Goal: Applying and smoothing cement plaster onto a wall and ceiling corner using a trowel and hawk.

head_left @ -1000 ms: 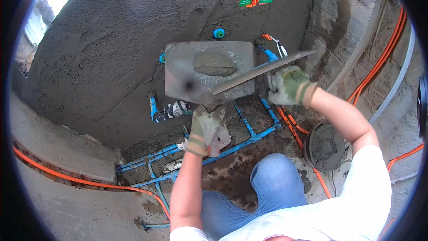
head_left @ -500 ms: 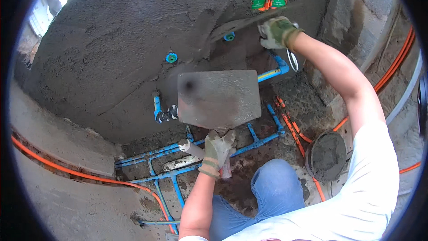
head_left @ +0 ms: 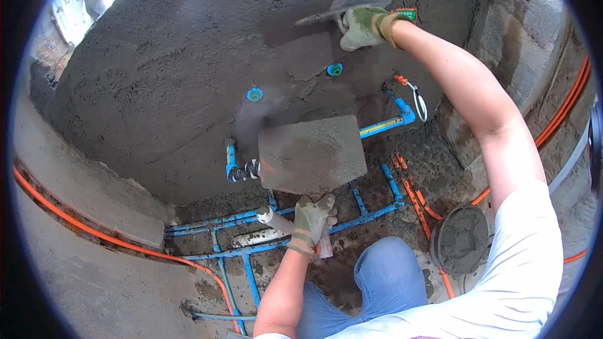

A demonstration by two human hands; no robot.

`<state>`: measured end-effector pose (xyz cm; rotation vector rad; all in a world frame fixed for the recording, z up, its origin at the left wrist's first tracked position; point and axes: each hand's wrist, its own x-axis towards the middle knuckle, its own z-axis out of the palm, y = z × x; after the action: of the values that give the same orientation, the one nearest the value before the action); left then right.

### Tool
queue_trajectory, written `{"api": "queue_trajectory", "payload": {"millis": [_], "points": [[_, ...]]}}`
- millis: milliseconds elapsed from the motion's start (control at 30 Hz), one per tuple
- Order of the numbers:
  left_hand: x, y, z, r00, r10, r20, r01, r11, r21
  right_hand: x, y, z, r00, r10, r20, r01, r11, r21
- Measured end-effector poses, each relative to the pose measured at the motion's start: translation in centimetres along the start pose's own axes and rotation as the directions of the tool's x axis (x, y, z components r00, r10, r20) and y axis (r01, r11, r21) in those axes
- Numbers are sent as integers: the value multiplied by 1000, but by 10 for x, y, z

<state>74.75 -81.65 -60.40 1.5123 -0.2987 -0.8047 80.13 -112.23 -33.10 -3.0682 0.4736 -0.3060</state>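
Note:
My gloved left hand (head_left: 312,218) is wrapped round the handle of a plasterer's hawk (head_left: 314,156), a flat grey board smeared with wet mortar. The end of its reddish handle sticks out below my fist. High on the wall, my gloved right hand (head_left: 364,29) grips a plastering trowel (head_left: 333,12), whose blade lies against the wet grey mortar wall (head_left: 169,100). Mortar is piled along the blade's upper edge. Just right of that hand shows a green cover plate (head_left: 407,14), partly hidden by my wrist.
Two blue pipe outlets with green plugs, one a round fitting (head_left: 254,94), sit in the wall. Blue pipes (head_left: 364,218), a white pipe stub (head_left: 274,218) and orange conduits (head_left: 418,207) run along the floor. A mortar bucket (head_left: 463,238) stands by my right knee. A white cable loop (head_left: 422,105) hangs from the wall.
My right hand has swept the trowel up and to the left, covering one green plate from view. The hawk sits slightly lower in the picture and has tilted, still in my left hand.

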Motion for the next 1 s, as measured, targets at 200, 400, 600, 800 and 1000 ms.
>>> {"api": "queue_trajectory", "payload": {"millis": [200, 400, 600, 800, 1000], "points": [[7, -7, 1, 1000, 13, 1, -13, 1000, -5, 2, -13, -46, 980, -57, -192, 60, 998, 10], [-1, -1, -6, 991, 110, -79, -117, 989, -86, -13, -19, -34, 914, 20, -405, -91, 983, -157], [-8, 9, -1, 988, 135, -79, -143, 985, -101, -25, -20, 66, 977, -122, -175, 99, 985, -139], [-11, 0, -7, 977, 168, -131, -179, 981, -77, -15, -40, 0, 991, -108, -73, 111, 993, 38], [-1, 1, 0, 986, 125, -111, -133, 989, -69, 12, -19, -41, 998, 24, -65, 29, 704, 710]]}}
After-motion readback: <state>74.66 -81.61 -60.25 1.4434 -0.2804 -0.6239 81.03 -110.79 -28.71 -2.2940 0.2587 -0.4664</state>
